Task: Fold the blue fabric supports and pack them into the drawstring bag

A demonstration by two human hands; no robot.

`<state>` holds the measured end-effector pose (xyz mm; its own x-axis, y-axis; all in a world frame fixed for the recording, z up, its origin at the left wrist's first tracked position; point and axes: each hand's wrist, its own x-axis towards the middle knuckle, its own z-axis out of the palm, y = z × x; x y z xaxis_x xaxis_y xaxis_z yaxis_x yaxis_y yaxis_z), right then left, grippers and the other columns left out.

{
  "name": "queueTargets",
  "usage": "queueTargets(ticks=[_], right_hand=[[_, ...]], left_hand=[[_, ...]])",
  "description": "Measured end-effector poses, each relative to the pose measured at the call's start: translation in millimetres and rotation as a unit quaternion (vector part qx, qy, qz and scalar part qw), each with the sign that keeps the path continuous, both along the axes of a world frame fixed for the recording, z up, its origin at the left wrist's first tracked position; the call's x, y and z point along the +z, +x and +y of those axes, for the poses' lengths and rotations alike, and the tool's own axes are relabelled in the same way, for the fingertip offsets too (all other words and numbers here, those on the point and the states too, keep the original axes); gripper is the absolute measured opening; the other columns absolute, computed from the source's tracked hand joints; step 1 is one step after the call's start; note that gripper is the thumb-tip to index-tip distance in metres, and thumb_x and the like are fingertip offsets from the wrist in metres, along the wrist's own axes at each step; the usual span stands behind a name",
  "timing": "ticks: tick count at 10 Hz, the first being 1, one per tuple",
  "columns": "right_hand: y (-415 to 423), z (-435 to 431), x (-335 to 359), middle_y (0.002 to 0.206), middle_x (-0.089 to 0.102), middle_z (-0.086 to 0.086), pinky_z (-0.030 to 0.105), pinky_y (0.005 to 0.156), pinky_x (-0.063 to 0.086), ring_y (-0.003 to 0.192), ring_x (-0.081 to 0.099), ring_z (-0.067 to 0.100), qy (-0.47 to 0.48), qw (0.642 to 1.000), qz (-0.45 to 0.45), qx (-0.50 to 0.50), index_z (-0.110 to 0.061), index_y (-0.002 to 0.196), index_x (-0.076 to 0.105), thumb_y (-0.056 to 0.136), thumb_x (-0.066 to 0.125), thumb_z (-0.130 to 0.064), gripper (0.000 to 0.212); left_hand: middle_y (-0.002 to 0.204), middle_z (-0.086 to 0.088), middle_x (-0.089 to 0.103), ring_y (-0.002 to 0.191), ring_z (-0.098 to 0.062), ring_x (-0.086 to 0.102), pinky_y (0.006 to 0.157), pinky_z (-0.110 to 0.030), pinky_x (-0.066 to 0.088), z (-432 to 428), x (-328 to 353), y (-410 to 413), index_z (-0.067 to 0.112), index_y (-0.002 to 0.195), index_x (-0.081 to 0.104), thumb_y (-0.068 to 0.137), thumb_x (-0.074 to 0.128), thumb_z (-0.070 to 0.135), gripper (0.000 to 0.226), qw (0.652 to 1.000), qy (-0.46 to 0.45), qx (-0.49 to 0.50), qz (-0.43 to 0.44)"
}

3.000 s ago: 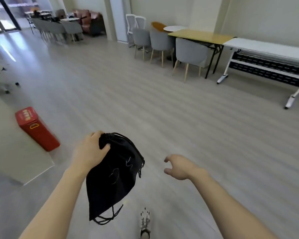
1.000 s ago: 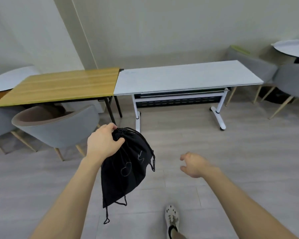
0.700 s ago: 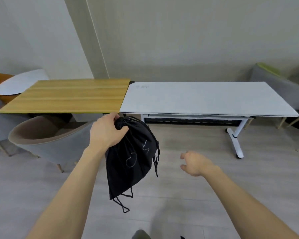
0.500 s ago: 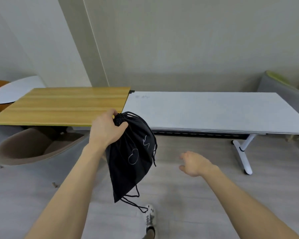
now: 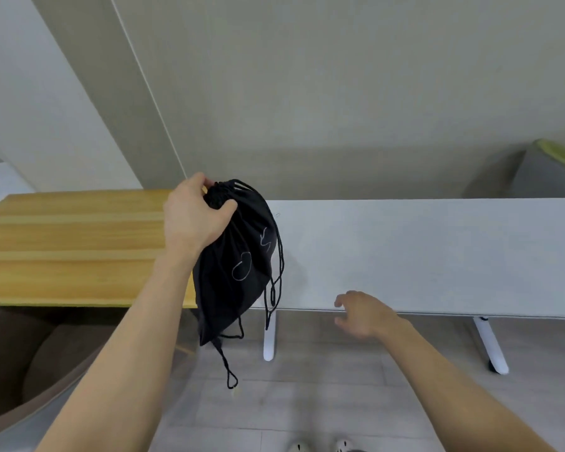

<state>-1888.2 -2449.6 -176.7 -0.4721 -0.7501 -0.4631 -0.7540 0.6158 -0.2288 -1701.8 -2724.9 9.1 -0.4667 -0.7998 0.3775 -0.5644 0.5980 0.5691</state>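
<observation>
Hanging by its cinched neck, the black drawstring bag [image 5: 238, 269] is in the air over the seam between two worktops.

Its long axis drops straight down from the left hand [image 5: 193, 220], whose fingers and thumb clamp the gathered mouth. The white worktop [image 5: 421, 252] lies just right of the bag, the wooden worktop [image 5: 72, 246] to its left. The right hand [image 5: 361, 316], loosely spread and empty, hovers at the white worktop's near edge. No blue supports are in view.

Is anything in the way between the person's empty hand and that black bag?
Nothing visible: only air and dangling cords separate the bag from the right hand; the left hand grips its neck.
</observation>
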Motion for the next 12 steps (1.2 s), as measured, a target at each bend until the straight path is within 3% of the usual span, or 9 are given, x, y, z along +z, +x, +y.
queueTargets(ticks=[1,3,5,7,8,9,10,12], right_hand=[[-37,-31,-11,0.153,0.053,0.002,0.037,0.111,0.046,0.139,0.055,0.025,0.01,1.0,-0.013,0.009,-0.022,0.155,0.053,0.108,0.056,-0.041,0.051],[-101,-79,-32,0.155,0.053,0.001,0.038,0.113,0.045,0.142,0.053,0.025,0.026,0.998,-0.031,0.049,-0.023,0.155,0.052,0.109,0.054,-0.042,0.05],[-151,-115,-52,0.155,0.052,0.002,0.038,0.112,0.046,0.14,0.055,0.026,0.045,0.995,-0.043,0.076,-0.023,0.157,0.05,0.109,0.053,-0.042,0.051],[-169,-132,-62,0.156,0.051,0.003,0.038,0.113,0.046,0.142,0.053,0.026,0.052,0.992,-0.057,0.099,-0.022,0.159,0.048,0.111,0.052,-0.04,0.052],[-174,-132,-64,0.155,0.052,0.003,0.037,0.11,0.046,0.14,0.054,0.026,0.055,0.991,-0.067,0.1,-0.021,0.159,0.049,0.111,0.052,-0.04,0.051],[-176,-135,-63,0.155,0.052,0.003,0.037,0.109,0.047,0.139,0.055,0.026,0.053,0.992,-0.071,0.093,-0.022,0.158,0.049,0.11,0.053,-0.04,0.051],[-173,-137,-57,0.156,0.052,0.004,0.037,0.111,0.046,0.141,0.054,0.027,0.047,0.992,-0.071,0.094,-0.021,0.159,0.049,0.11,0.053,-0.039,0.051],[-149,-133,-45,0.156,0.051,0.004,0.038,0.111,0.046,0.141,0.053,0.026,0.024,0.994,-0.051,0.094,-0.021,0.158,0.049,0.11,0.053,-0.039,0.052]], left_hand=[[0.102,0.002,0.067,0.091,-0.027,0.064,0.08,-0.042,0.056,-31,-33,-34,0.022,0.111,0.066,0.078,0.076,0.046,0.042,0.999,-0.001,0.024,-0.023],[0.114,0.006,0.061,0.099,-0.023,0.069,0.079,-0.035,0.055,-52,-139,-90,0.028,0.119,0.06,0.085,0.086,0.045,0.046,0.983,0.138,-0.033,-0.118],[0.132,-0.001,0.064,0.123,-0.024,0.065,0.107,-0.046,0.057,-68,-185,-132,0.029,0.139,0.063,0.086,0.088,0.053,0.063,0.964,0.192,-0.05,-0.178],[0.16,-0.012,0.054,0.15,-0.034,0.048,0.125,-0.05,0.043,-71,-225,-152,0.025,0.164,0.046,0.101,0.075,0.047,0.073,0.923,0.258,-0.081,-0.274],[0.161,-0.009,0.054,0.15,-0.032,0.048,0.123,-0.049,0.045,-77,-222,-154,0.025,0.164,0.045,0.102,0.073,0.047,0.072,0.928,0.248,-0.071,-0.271],[0.151,-0.003,0.06,0.135,-0.024,0.062,0.113,-0.045,0.054,-84,-214,-150,0.027,0.16,0.05,0.1,0.074,0.05,0.069,0.935,0.224,-0.072,-0.265],[0.134,0.003,0.065,0.101,-0.012,0.071,0.095,-0.036,0.059,-88,-200,-144,0.028,0.15,0.059,0.099,0.074,0.05,0.057,0.943,0.189,-0.07,-0.265],[0.123,0.004,0.068,0.096,-0.013,0.073,0.09,-0.032,0.059,-81,-184,-111,0.023,0.138,0.068,0.103,0.072,0.041,0.039,0.955,0.155,-0.067,-0.243]])
